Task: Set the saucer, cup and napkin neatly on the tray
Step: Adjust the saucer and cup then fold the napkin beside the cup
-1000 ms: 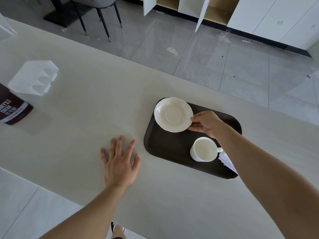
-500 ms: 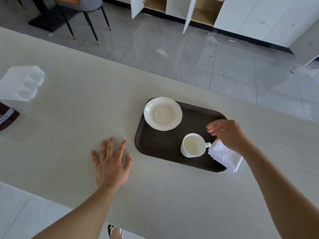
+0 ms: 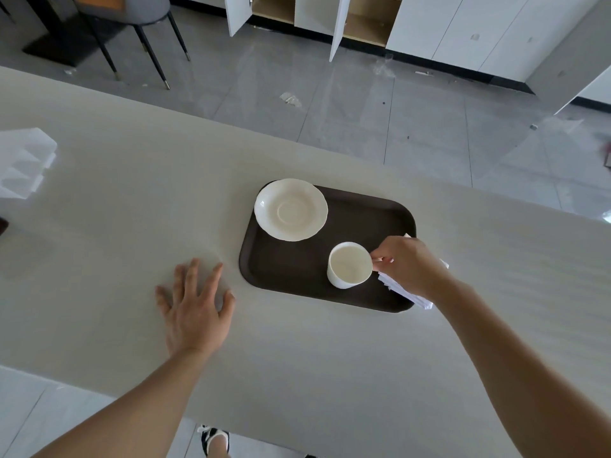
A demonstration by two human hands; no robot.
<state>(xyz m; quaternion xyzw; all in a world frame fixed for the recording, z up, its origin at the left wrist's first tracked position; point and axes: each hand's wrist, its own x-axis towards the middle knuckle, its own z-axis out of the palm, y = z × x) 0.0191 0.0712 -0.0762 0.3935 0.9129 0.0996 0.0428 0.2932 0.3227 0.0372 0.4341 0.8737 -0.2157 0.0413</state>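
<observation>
The cup point(image 3: 349, 265) is pinched by its handle in the right hand point(image 3: 408, 266), low right on the tray point(image 3: 294, 276). The saucer point(image 3: 291, 209) lies up and left. The left hand point(image 3: 195, 309) is laid flat, holding nothing.

saucer point(image 3: 291, 209): glossy ceramic | cup point(image 3: 349, 265): smooth glossy ceramic | tray point(image 3: 291, 276): matt dark plastic | napkin point(image 3: 415, 297), under the right fingers: white paper
</observation>
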